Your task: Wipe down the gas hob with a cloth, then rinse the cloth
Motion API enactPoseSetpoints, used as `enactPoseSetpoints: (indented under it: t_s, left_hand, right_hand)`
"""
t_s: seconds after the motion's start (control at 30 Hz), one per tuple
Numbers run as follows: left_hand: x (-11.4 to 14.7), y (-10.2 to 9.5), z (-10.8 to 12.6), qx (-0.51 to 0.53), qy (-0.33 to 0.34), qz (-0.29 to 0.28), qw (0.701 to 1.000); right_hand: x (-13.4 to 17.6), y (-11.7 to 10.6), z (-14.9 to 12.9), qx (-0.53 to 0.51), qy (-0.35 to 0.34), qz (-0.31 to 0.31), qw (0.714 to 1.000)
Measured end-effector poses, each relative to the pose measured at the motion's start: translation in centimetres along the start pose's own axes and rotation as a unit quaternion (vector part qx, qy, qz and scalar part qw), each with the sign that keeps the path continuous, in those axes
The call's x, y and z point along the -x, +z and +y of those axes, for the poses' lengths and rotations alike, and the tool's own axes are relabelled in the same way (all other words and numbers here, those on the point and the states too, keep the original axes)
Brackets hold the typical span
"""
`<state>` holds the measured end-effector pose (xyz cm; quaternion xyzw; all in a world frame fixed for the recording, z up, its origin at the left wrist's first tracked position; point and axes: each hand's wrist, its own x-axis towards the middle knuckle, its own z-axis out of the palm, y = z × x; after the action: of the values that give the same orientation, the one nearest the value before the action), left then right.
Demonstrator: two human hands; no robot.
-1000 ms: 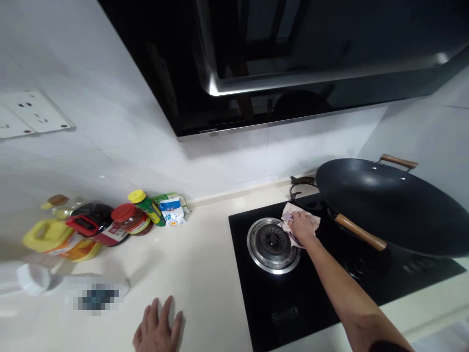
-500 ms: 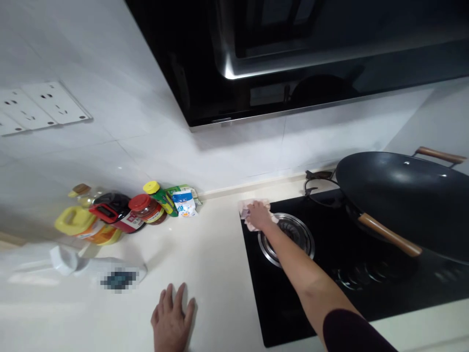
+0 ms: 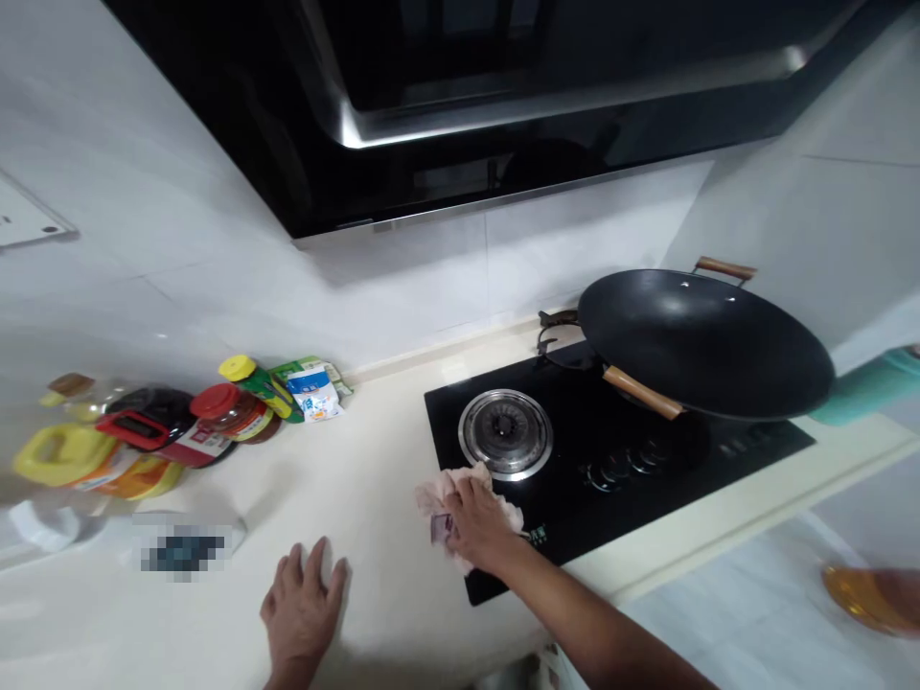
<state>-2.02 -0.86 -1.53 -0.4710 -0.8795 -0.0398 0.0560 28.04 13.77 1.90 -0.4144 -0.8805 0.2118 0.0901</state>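
My right hand (image 3: 480, 522) presses a crumpled pale pink cloth (image 3: 438, 494) onto the near left corner of the black glass gas stove (image 3: 567, 508). Part of the cloth hangs over onto the white counter. Its fingers are bent over the cloth. Just beyond it lies the round metal burner (image 3: 505, 433), with no grate over it. To the left, my left hand (image 3: 303, 604) rests flat on the counter (image 3: 374, 537), fingers spread, holding nothing.
A large black wok (image 3: 704, 345) sits on the stove's right side; a loose pan support (image 3: 561, 345) stands behind. Bottles, a red-lidded jar (image 3: 236, 414) and a small packet (image 3: 314, 393) line the wall at left. A white bottle (image 3: 129, 537) lies nearby. The range hood (image 3: 460, 182) overhangs.
My right hand has brought the cloth from the stove's far left corner to its near left corner. The view has swung right. My left hand stays flat on the counter.
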Motion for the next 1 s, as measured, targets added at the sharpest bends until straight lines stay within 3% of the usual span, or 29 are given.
enactPoseSetpoints:
  t_s: [0.2,0.37,0.47,0.53,0.6,0.7,0.73,0.87,0.93,1.0]
  left_hand:
    - [-0.1,-0.6,0.5,0.008,0.002,-0.008,1.0]
    - [-0.2,-0.7,0.5,0.018,0.001,-0.021,1.0]
    - [-0.2,-0.7,0.5,0.021,0.001,-0.02,1.0]
    - [-0.2,-0.8,0.5,0.022,0.001,-0.019,1.0]
    - [-0.2,-0.8,0.6,0.022,0.0,-0.021,1.0]
    - [-0.3,-0.7,0.5,0.022,-0.001,-0.026,0.999]
    - [-0.3,-0.7,0.5,0.022,0.002,-0.025,0.999]
    - [-0.4,-0.4,0.3,0.02,0.008,-0.016,1.0]
    - [-0.5,-0.4,0.3,0.02,0.004,-0.017,1.0]
    - [-0.4,-0.4,0.3,0.02,0.001,-0.021,1.0]
  right_hand:
    - [9.1,0.5,0.5,-0.065,0.058,-0.049,0.995]
    - [12.9,1.1,1.9,-0.213,0.064,-0.034,0.974]
    - [12.7,0.7,4.1,-0.325,0.113,0.014,0.939]
    - [11.6,-1.0,6.2,-0.381,0.172,0.085,0.905]
    - [10.0,-3.8,8.7,-0.428,0.209,0.177,0.861]
    - [7.2,-8.9,12.9,-0.505,0.199,0.292,0.787]
    - [6.4,-10.4,14.4,-0.501,0.21,0.319,0.776]
    - [4.4,-14.0,19.4,-0.353,0.327,0.373,0.793]
    - [4.2,-14.3,20.8,-0.303,0.352,0.405,0.787]
    - [3.9,-13.9,21.2,-0.246,0.357,0.409,0.803]
